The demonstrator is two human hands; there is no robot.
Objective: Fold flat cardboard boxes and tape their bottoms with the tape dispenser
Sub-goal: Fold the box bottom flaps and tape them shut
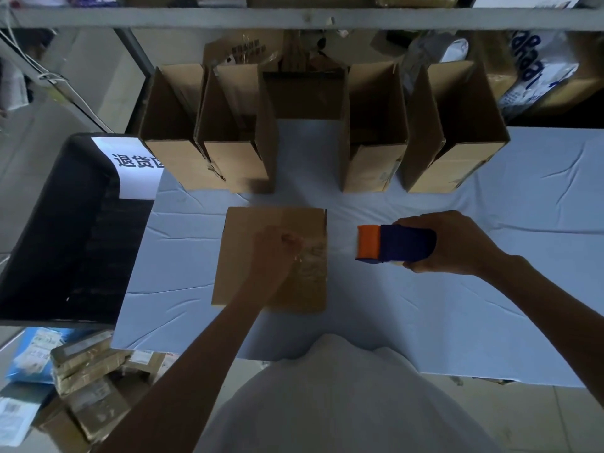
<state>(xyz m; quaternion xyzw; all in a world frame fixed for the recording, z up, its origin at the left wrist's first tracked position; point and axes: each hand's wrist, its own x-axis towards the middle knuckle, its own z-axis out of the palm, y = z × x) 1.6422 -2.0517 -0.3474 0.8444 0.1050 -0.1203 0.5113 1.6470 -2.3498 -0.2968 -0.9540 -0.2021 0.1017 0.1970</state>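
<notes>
Folded cardboard box (248, 256) sits flat-face-up at counter centre, right in front of the person. A glossy clear tape strip (312, 263) runs 12-to-6 down its right-hand part.

Left grip (277, 253): resting on top of the box, just on the left edge of the tape strip. Fingers curled under, knuckles toward 12. Motion blur there, so I cannot tell if it pinches tape or just presses down.

Right grip (457, 243): clamped around the tape dispenser (397, 243), fingers wrapped over the blue body. Orange nose points to 9, toward the box. The dispenser is at 3 o'clock of the box, near it but apart, and looks held off the cloth. There is a faint pale smear between the nose and the box edge, too blurred to say what it is.

Counter (490, 305) wears a wrinkled pale cloth.

At 12 o'clock of the box: four upright open boxes (372, 135) in a row at the back of the counter, two left and two right, with a gap between the pairs.

At 9 o'clock: black bin (65, 230) butted against the counter's left end, with a white label with printed characters (137, 168) on its far corner.

At 7 o'clock, on the floor: pile of wrapped parcels (85, 371).

Metal shelf beam (294, 18) crosses the top, with bagged goods behind it.
</notes>
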